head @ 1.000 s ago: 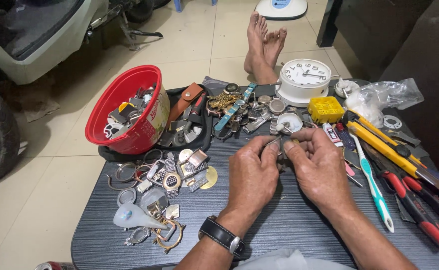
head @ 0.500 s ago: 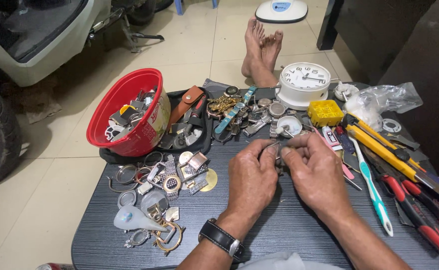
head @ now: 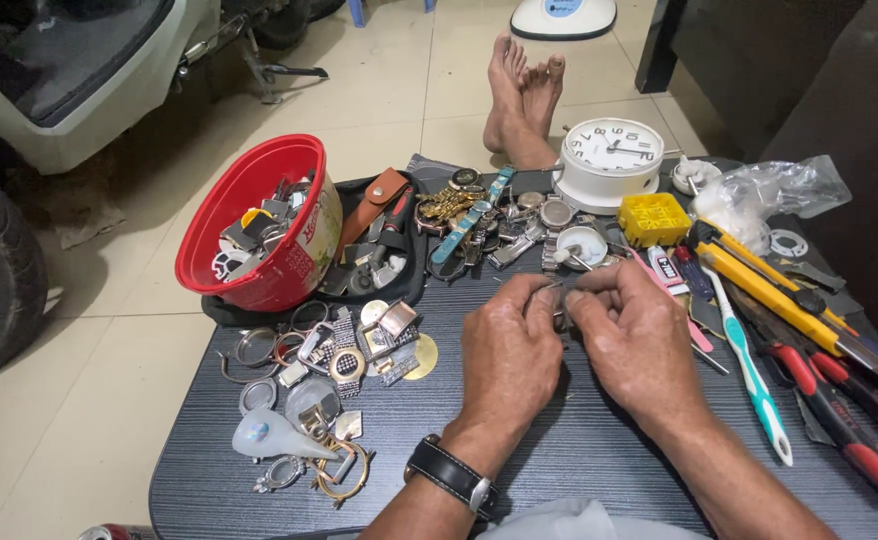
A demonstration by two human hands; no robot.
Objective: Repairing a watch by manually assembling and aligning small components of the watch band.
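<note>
My left hand (head: 511, 352) and my right hand (head: 631, 340) meet over the middle of a dark table (head: 579, 460). Their fingertips pinch a small metal watch part (head: 559, 312) between them; most of it is hidden by the fingers. A black wristwatch (head: 451, 474) sits on my left wrist. A heap of watches and straps (head: 489, 222) lies just beyond the hands. A pile of watch cases and rings (head: 331, 360) lies to the left.
A tilted red bowl (head: 251, 200) of parts stands at the back left. A white alarm clock (head: 609, 160), a yellow box (head: 655, 218), a plastic bag (head: 779, 195), screwdrivers, pliers (head: 839, 420) and a toothbrush (head: 751, 370) crowd the right side. Bare feet (head: 524, 95) rest on the floor beyond.
Both hands stay together on the small part with only slight finger shifts. The view has shifted a little.
</note>
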